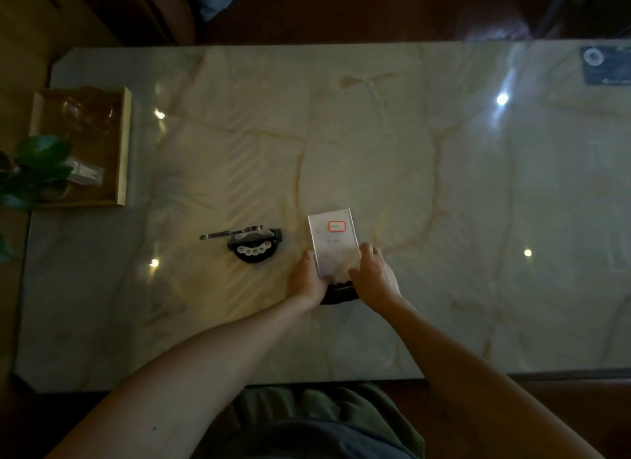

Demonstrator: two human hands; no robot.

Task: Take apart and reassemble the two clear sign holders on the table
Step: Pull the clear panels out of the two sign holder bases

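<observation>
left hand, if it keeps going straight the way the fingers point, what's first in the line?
The left hand points away from the person, along the left edge of the clear sign panel it grips. Past the fingertips only bare marble table shows up to the far edge. Depth is hard to judge.

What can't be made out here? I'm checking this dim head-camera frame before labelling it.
- Black base of the held sign holder: mostly hidden by the left hand and right hand.
- Writing on its card: too small and blurred.
- Second sign holder: panel seen edge-on, content unreadable.
- Wooden tray contents: dark, partly behind leaves.
- Dark card: cut by the right edge.
</observation>
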